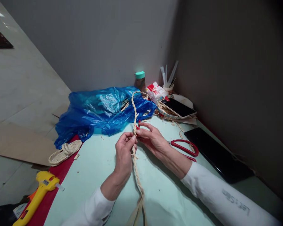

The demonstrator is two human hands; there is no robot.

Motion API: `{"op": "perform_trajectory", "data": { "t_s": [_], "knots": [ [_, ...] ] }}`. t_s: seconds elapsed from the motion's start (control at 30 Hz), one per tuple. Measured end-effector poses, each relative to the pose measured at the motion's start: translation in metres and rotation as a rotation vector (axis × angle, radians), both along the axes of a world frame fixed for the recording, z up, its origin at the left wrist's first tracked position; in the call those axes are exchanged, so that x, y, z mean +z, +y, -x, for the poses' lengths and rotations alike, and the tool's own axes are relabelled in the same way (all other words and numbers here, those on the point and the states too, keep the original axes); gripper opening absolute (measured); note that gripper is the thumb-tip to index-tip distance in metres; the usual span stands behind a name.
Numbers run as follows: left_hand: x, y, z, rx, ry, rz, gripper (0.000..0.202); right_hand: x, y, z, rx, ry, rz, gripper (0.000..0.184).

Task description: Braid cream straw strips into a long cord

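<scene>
A pale braided straw cord (135,110) runs from the blue bag down toward me, its lower end spreading into loose flat strands (140,208). My left hand (125,152) pinches the braid between thumb and fingers near mid-table. Right beside it, my right hand (154,139) is closed at the braid with a small red object (138,125) at its fingertips; its kind is too small to make out. Short straw ends stick out from the braid just below my hands. Red-handled scissors (185,148) lie on the table by my right wrist.
A blue plastic bag (96,106) covers the back left. A yellow glue gun (41,194) and a woven straw slipper (65,153) lie along the left edge. A phone (179,107) rests on a basket at the back right, near a black tablet-like slab (219,157). Straw scraps are scattered about.
</scene>
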State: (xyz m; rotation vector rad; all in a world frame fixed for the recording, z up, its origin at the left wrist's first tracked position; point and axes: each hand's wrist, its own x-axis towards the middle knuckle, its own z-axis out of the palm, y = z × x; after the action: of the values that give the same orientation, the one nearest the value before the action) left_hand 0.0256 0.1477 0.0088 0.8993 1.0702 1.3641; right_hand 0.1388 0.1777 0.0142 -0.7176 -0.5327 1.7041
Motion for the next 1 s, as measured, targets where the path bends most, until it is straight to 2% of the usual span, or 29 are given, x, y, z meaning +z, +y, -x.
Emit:
{"op": "perform_trajectory", "data": {
  "t_s": [0.17, 0.33, 0.47, 0.6, 0.67, 0.83, 0.9, 1.0],
  "knots": [
    [0.001, 0.003, -0.002, -0.045, -0.162, 0.037, 0.021, 0.000, -0.003, 0.000, 0.052, -0.022, -0.050, 0.035],
    [0.000, 0.007, 0.000, -0.033, -0.161, 0.052, 0.023, -0.004, -0.004, -0.002, 0.009, -0.132, -0.122, 0.023],
    [-0.001, 0.010, 0.003, -0.026, -0.120, 0.043, 0.024, -0.013, 0.000, -0.012, -0.033, -0.528, -0.314, 0.016],
    [-0.003, 0.010, 0.004, -0.017, -0.074, 0.037, 0.027, -0.011, -0.002, -0.020, 0.081, -0.885, -0.419, 0.011],
    [-0.005, 0.010, 0.004, -0.019, -0.037, 0.032, 0.027, -0.005, -0.005, -0.022, 0.166, -0.886, -0.463, 0.010],
    [-0.007, 0.008, 0.004, -0.052, 0.084, 0.026, 0.029, 0.006, -0.010, -0.026, 0.399, -0.490, -0.443, 0.015],
    [-0.007, 0.009, 0.004, -0.095, 0.125, 0.028, 0.028, 0.003, -0.008, -0.030, 0.447, -0.536, -0.436, 0.014],
    [-0.008, 0.010, 0.005, -0.155, 0.153, 0.041, 0.026, -0.003, -0.004, -0.035, 0.469, -0.833, -0.489, 0.013]
  ]
}}
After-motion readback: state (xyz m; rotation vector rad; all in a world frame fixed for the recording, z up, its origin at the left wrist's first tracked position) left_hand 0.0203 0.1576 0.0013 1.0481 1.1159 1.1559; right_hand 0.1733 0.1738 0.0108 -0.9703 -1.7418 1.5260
